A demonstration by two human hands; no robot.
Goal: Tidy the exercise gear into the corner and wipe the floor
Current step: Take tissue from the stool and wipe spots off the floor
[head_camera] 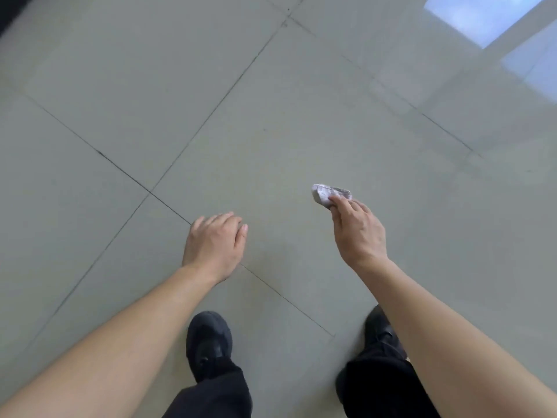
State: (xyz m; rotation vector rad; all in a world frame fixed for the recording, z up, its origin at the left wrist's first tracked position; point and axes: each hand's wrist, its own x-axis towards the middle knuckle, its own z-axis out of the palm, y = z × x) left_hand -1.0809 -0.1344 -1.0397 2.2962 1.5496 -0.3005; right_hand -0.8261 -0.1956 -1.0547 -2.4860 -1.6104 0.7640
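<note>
the right hand point(358, 233) is pinching a small crumpled wad point(330, 195) of whitish cloth or paper, with the fingertips curling over its near edge. the thumb is hiding underneath, so exactly how it is gripping cannot be told. the wad is sticking out past the fingers, ahead of the hand and slightly toward the left. its long axis is running roughly across the view, left to right, and dipping a little at the right end. the left hand point(214, 245) is holding nothing. it is hanging palm down with the fingers loosely relaxed and close together, level with the right hand and well apart from the wad. the floor point(271, 131) is lying below both hands, pale grey-green glossy tile crossed by dark grout lines point(149, 192) and catching a window reflection point(482, 16) at the far right. the black shoes point(208, 336) are showing beneath the forearms, which suggests the person is standing and the wad is being carried in the air, not touching the tile. no exercise gear is showing anywhere in view, so whether that part of the task is done cannot be told. the wiping seems to be the step in hand. it is turning on one relation: the wad is sitting over the tile just ahead and right of the feet, so the right hand is probably needing only to go straight down, broad side flat to the floor.
</note>
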